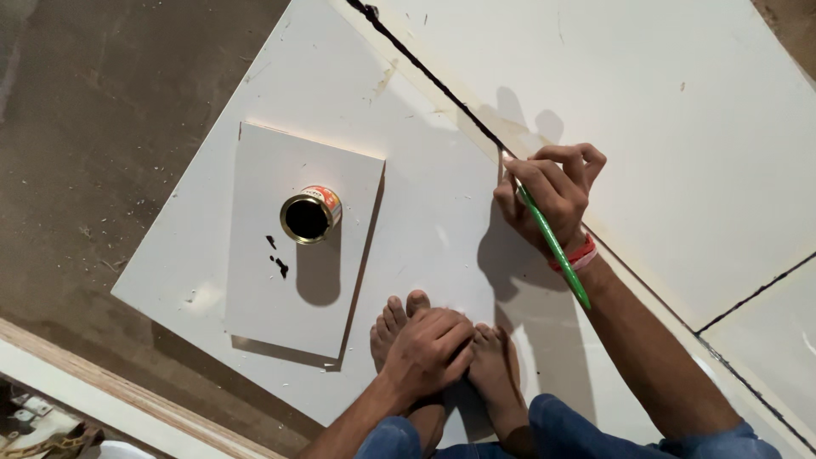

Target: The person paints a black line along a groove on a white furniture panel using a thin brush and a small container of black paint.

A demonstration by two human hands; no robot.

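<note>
My right hand (551, 194) grips a thin green-handled brush (552, 245), its tip touching the black painted seam (425, 68) between two white boards. My left hand (432, 350) rests flat on my bare feet (497, 365), holding nothing. A small open tin (310, 214) of black paint stands on a smaller white panel (280, 280) to the left, beside a few black drips (279, 265). The big white board (433, 229) under me lies on the floor. A red-and-white band sits on my right wrist.
Bare brown floor (93, 127) lies to the left. A wooden board edge (102, 374) runs along the lower left. More white panels (680, 127) with dark seams spread to the right. A black line (752, 293) crosses at lower right.
</note>
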